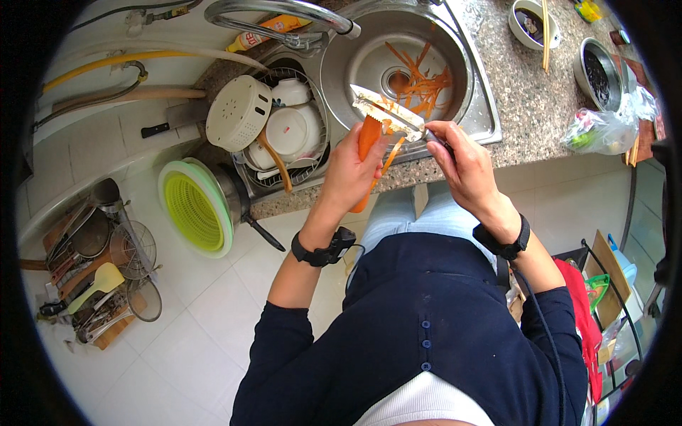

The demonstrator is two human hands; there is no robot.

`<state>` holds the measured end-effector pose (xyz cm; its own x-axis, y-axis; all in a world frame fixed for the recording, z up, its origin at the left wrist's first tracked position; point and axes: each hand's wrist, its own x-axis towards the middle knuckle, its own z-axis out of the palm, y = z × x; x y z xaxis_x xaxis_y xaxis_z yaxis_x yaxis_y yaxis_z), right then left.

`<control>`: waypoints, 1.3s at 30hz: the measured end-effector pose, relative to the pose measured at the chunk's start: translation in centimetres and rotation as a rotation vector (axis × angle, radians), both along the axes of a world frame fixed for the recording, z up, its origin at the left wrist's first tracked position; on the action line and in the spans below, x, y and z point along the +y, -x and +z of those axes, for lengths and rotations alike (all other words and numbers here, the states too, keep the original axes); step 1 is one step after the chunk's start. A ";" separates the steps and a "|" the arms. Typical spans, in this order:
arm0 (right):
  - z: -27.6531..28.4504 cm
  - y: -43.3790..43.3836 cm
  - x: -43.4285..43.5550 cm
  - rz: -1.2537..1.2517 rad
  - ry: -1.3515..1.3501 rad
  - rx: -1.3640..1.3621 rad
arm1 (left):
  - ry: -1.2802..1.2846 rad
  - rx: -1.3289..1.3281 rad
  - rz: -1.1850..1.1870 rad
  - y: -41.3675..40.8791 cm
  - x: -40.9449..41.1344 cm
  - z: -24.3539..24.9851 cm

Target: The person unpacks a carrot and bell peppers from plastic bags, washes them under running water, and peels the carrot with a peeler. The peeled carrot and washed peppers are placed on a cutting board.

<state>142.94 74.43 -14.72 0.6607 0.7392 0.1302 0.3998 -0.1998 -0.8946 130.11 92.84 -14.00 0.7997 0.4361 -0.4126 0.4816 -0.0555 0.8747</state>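
My left hand (349,168) is closed around a carrot (368,139) just in front of the sink's near edge. In my right hand (462,162) is the dark handle of a metal peeler (388,111) with a serrated edge, whose blade lies across the top end of the carrot. A strip of orange peel (393,157) hangs beside the carrot. Beyond both hands, more carrot peelings (426,85) lie around the drain of the round stainless steel sink (341,69).
Left of the sink, a wire dish rack (324,125) holds white bowls and a strainer. A chrome faucet (298,10) arches above. On the granite counter (525,114) at right are a bowl with chopsticks (544,37), a metal bowl (586,80) and a plastic bag (597,130).
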 end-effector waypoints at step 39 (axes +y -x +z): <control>-0.9 -1.3 1.4 0.025 0.181 0.067 | -0.992 0.078 -0.305 -2.5 0.5 1.3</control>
